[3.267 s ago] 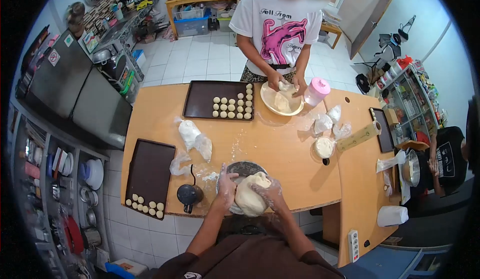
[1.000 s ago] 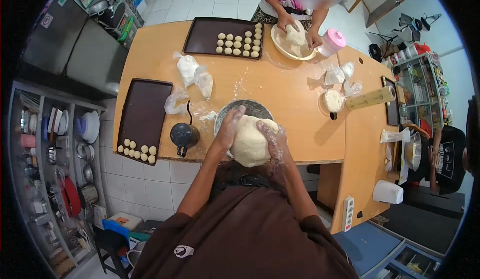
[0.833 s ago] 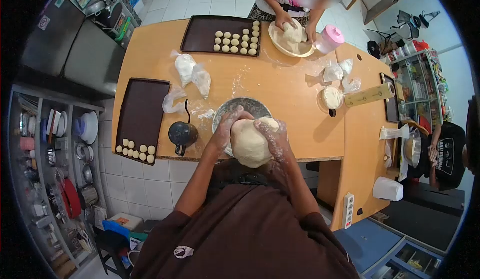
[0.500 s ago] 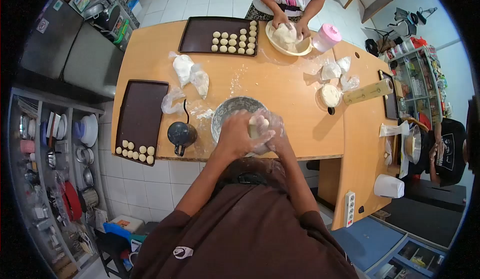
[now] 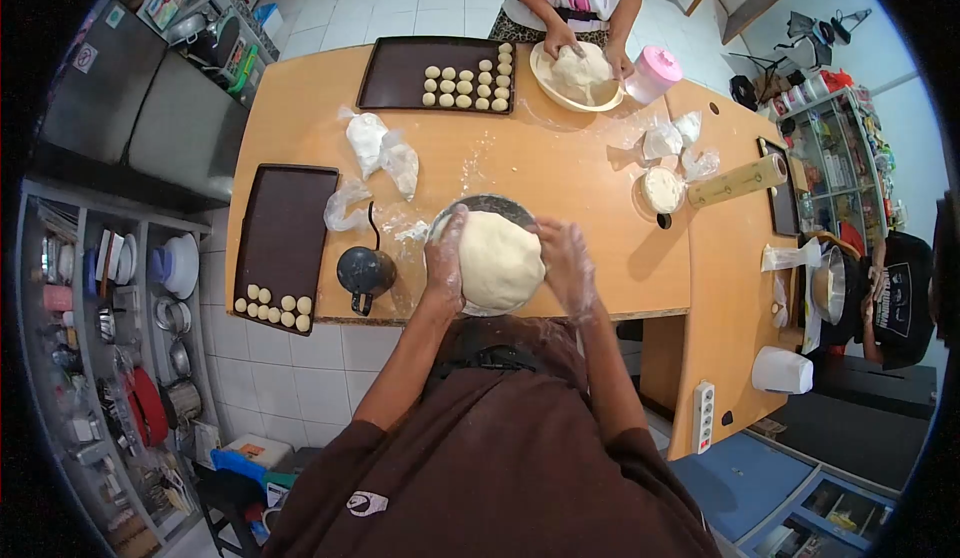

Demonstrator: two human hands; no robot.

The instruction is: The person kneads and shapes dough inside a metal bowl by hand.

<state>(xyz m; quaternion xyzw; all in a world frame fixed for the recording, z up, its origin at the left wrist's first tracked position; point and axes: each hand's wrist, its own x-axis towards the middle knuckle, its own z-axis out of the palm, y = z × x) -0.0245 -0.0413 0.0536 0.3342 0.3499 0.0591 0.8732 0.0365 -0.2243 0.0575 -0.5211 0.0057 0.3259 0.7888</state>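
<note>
A large, smooth, pale ball of dough [image 5: 501, 264] covers most of a metal bowl [image 5: 490, 203] at the table's front edge; whether it rests in the bowl or is held just above is unclear. My left hand [image 5: 446, 260], dusted with flour, is curved around the dough's left side. On the other side, my right hand [image 5: 567, 270] is floury and slightly blurred, its fingers spread beside the dough's right edge. Left of the bowl stands a dark kitchen scoop-like vessel or jug [image 5: 365, 273] with a thin curved stem.
Small dough balls sit on a left tray [image 5: 280, 228] and a back tray [image 5: 400, 73]. Across the table, a person's hands work dough [image 5: 580, 68] in a yellowish basin [image 5: 548, 83]. Flour bags [image 5: 368, 140], a cling film roll [image 5: 738, 180] and a power strip [image 5: 704, 418] also lie around.
My hands were together over the bowl with a small piece of dough between them. Now they are apart, on either side of the large dough ball, which has come into view.
</note>
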